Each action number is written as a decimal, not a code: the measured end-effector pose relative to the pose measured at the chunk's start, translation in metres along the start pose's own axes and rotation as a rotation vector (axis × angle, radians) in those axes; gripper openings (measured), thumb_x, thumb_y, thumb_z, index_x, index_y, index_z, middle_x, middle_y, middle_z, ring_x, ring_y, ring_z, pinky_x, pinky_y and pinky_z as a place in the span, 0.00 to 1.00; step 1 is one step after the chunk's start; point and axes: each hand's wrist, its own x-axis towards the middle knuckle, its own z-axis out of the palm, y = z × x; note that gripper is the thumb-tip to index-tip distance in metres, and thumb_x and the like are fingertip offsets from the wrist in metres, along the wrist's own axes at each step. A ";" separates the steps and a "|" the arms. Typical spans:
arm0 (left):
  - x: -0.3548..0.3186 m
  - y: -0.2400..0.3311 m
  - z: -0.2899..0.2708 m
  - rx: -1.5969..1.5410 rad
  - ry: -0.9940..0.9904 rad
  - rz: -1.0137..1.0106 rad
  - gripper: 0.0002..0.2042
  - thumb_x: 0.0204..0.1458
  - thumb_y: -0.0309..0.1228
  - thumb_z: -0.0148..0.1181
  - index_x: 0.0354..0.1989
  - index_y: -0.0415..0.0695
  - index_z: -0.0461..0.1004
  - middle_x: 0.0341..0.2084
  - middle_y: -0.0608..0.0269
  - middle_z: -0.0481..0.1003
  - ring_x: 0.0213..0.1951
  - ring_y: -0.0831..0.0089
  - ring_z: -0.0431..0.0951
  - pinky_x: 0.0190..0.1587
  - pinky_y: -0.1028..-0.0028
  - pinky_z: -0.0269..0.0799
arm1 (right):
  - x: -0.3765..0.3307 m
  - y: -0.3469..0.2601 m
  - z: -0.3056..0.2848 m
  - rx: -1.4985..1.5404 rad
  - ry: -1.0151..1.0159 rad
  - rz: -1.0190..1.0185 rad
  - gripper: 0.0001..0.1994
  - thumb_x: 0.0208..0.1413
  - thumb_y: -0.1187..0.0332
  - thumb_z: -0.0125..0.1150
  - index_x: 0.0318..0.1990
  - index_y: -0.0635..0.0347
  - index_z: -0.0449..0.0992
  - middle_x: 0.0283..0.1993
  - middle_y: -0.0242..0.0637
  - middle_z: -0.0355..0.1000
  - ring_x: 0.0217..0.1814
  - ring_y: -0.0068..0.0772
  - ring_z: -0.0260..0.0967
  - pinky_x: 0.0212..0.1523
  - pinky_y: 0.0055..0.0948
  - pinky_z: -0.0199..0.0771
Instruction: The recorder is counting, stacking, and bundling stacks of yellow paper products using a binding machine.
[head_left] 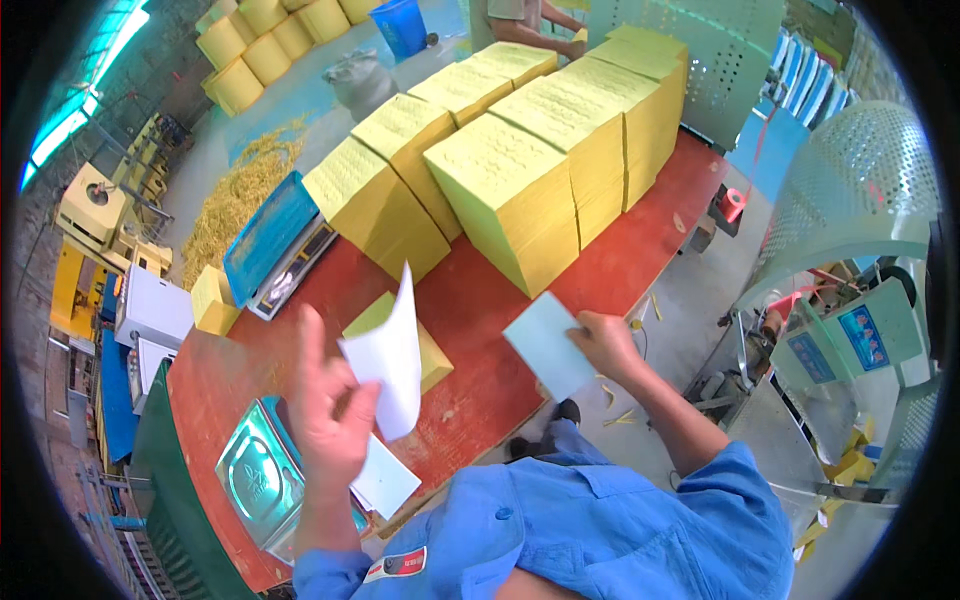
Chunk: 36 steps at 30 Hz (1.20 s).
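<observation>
My right hand (606, 345) is closed on the edge of a flat, pale blue rectangular card or stack of sheets (550, 346), held above the table's front edge. Raised at the left, my left hand (335, 425) has its index finger stretched up and its fingers apart, slightly blurred. A curved white sheet (385, 365) stands on edge beside its thumb; whether the thumb grips it I cannot make out. Behind that sheet, a low stack of yellow paper (432, 362) lies on the red table (480, 390), partly hidden. More white sheets (385, 482) rest by my left wrist.
Tall yellow paper stacks (530, 200) fill the table's far side. A scale with a blue tray (268, 240), a small yellow block (213, 302) and a scale with a shiny metal pan (262, 467) stand left. Perforated metal machinery (850, 200) is at right; another person (515, 25) stands beyond.
</observation>
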 end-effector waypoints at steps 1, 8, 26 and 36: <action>0.020 0.012 0.009 -0.208 0.057 0.065 0.38 0.51 0.19 0.54 0.71 0.41 0.46 0.48 0.50 0.75 0.52 0.65 0.76 0.56 0.68 0.67 | 0.005 0.013 -0.007 0.016 0.020 -0.029 0.10 0.51 0.65 0.61 0.36 0.61 0.75 0.31 0.52 0.74 0.35 0.54 0.75 0.35 0.46 0.73; 0.222 -0.025 0.118 -0.550 0.074 -0.327 0.34 0.52 0.22 0.58 0.68 0.35 0.52 0.27 0.64 0.73 0.22 0.79 0.69 0.21 0.79 0.62 | 0.020 0.046 -0.027 0.175 0.187 -0.087 0.16 0.50 0.67 0.60 0.48 0.58 0.73 0.34 0.53 0.76 0.39 0.55 0.75 0.39 0.47 0.74; 0.225 -0.066 0.156 0.386 0.119 -0.037 0.23 0.47 0.23 0.61 0.55 0.42 0.71 0.37 0.61 0.70 0.31 0.74 0.71 0.37 0.75 0.70 | 0.030 0.056 -0.047 0.331 -0.012 -0.062 0.13 0.49 0.69 0.60 0.43 0.61 0.75 0.33 0.53 0.76 0.37 0.54 0.76 0.37 0.44 0.75; 0.256 -0.038 0.153 0.816 0.106 0.376 0.15 0.50 0.31 0.61 0.46 0.41 0.75 0.41 0.50 0.72 0.47 0.53 0.73 0.48 0.61 0.70 | 0.053 0.092 -0.056 0.784 -0.231 0.017 0.05 0.48 0.73 0.57 0.30 0.65 0.69 0.24 0.28 0.59 0.31 0.20 0.59 0.31 0.28 0.62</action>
